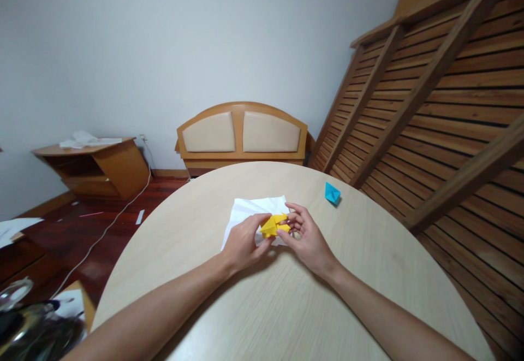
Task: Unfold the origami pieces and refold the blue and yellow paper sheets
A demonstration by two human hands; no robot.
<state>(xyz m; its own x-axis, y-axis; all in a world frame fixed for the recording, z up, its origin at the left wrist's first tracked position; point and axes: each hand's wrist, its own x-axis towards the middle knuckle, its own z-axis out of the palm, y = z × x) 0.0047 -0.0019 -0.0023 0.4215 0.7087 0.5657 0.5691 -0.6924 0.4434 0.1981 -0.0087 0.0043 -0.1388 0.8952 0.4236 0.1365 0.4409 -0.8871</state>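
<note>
A small folded yellow origami paper piece (273, 226) is held between my two hands, above a creased white sheet of paper (256, 206). My left hand (246, 241) grips its left end between thumb and fingers. On the other side, my right hand (308, 237) pinches the right end, where two pointed flaps show. The underside of the yellow piece and some of my fingertips are hidden. Off to the right on the table lies a blue folded paper piece (332, 193), apart from both hands.
The round pale wooden table (262, 312) curves away at the front and sides. Beyond it stands a padded headboard (241, 131). Wooden slatted panels (429, 93) lean at the right. A low cabinet (98, 167) and a white cable (110, 224) are at the left.
</note>
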